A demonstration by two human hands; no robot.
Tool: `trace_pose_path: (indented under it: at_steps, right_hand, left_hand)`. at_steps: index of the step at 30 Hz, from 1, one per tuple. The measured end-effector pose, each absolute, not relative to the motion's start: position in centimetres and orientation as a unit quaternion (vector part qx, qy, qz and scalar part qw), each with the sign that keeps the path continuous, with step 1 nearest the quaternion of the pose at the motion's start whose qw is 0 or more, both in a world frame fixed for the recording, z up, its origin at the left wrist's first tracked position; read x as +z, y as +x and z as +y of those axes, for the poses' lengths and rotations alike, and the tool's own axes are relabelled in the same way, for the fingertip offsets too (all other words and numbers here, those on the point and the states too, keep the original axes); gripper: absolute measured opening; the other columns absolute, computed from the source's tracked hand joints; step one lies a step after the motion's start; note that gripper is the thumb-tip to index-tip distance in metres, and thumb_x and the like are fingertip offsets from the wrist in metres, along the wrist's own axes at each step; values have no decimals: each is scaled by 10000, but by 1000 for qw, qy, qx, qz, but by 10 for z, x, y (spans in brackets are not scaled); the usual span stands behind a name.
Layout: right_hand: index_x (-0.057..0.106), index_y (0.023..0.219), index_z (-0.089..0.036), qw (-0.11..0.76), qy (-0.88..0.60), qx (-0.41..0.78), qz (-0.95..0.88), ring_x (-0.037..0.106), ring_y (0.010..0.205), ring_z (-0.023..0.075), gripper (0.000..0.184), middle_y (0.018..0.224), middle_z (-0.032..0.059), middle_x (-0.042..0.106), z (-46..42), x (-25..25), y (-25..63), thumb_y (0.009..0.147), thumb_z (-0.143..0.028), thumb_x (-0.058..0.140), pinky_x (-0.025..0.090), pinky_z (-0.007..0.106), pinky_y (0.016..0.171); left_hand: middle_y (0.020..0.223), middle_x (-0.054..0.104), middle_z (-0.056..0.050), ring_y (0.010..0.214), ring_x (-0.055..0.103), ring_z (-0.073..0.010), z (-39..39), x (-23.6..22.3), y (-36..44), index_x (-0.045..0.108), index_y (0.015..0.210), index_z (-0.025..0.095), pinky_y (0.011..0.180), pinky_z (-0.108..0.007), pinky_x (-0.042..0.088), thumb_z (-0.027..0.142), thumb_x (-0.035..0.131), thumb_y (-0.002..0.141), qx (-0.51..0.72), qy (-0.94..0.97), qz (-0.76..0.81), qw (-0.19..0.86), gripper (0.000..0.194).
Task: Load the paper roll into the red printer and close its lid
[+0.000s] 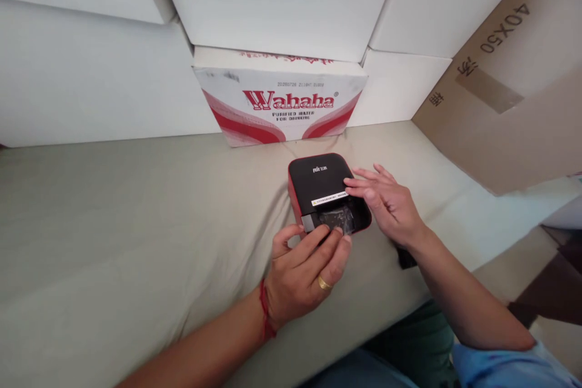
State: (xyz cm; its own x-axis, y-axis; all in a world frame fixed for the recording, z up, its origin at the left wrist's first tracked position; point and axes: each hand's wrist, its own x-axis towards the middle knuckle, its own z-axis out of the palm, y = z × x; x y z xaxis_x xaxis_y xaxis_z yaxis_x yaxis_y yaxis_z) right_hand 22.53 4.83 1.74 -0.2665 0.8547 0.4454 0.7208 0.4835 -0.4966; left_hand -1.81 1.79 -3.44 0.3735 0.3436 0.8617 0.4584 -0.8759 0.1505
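A small black box-shaped device with red sides [318, 180] sits on the cloth-covered surface, a white warning label across its top. In the recess at its near side lies a crinkled clear plastic packet [336, 217]; its contents are hard to make out. My left hand [307, 273], with a gold ring and red cord bracelet, has curled fingers on the packet's near edge. Its thumb is by a grey piece [309, 222] at the recess's left end. My right hand [386, 203] rests lightly against the device's right edge, fingers stretched and apart, gripping nothing.
Behind the device stands a white and red Wahaha water carton [291, 103], with large white boxes [282, 0] stacked around it. A brown cardboard box [509, 91] leans at the right. Under my right forearm lies a black object [406, 257], partly hidden. Greenish-beige cloth [113, 236] covers the surface.
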Motion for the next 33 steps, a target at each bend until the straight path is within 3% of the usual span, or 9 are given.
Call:
trace_pose_path:
  at_steps: [8, 15, 20, 25, 28, 33]
  right_hand:
    - [864, 1250, -276, 328, -524, 46, -784, 788, 1363, 239, 362, 1377, 76, 848, 36, 3, 215, 1168, -295, 512, 556, 500, 1259]
    - [861, 1239, -304, 383, -501, 56, -774, 775, 1372, 266, 340, 1381, 75, 856, 33, 0, 211, 1153, -335, 533, 492, 583, 1300]
    - [872, 1292, -320, 412, -376, 41, -829, 756, 1279, 312, 330, 1298, 72, 880, 19, -15, 212, 1088, -364, 616, 608, 561, 1142]
    - [855, 1355, -353, 467, -383, 26, -797, 722, 1123, 310, 394, 1084, 66, 868, 15, -26, 213, 1113, -370, 544, 637, 523, 998]
    - [847, 1364, -378, 472, -386, 44, -792, 707, 1092, 314, 408, 998, 59, 846, 14, -24, 214, 1127, -375, 515, 626, 526, 991]
    - [784, 1475, -423, 448, -401, 63, -797, 717, 1062, 334, 445, 969, 49, 849, 8, -19, 219, 1109, -395, 532, 627, 565, 1000]
  left_hand:
    - [1028, 913, -44, 966, 845, -200, 20, -32, -17, 693, 1198, 180, 1058, -446, 427, 32, 675, 976, -497, -828, -255, 48, 268]
    - [1086, 876, -46, 977, 805, -210, 20, -30, -20, 623, 1363, 242, 986, -424, 523, 29, 671, 950, -539, -799, -261, -56, 467]
    - [1338, 705, -73, 1256, 696, -268, 35, -44, -29, 600, 1420, 328, 1127, -499, 561, 186, 766, 956, -637, -658, -359, -178, 513]
    - [1718, 509, -66, 1632, 487, -340, 58, -66, -38, 526, 1579, 396, 1332, -571, 446, 469, 793, 943, -583, -580, -392, -412, 693]
    - [1876, 340, -37, 1721, 399, -346, 62, -71, -41, 415, 1702, 446, 1389, -585, 411, 530, 759, 965, -547, -567, -367, -494, 818]
    - [1939, 197, -12, 1791, 265, -319, 60, -72, -43, 207, 1801, 492, 1394, -563, 436, 573, 731, 1013, -500, -577, -361, -536, 951]
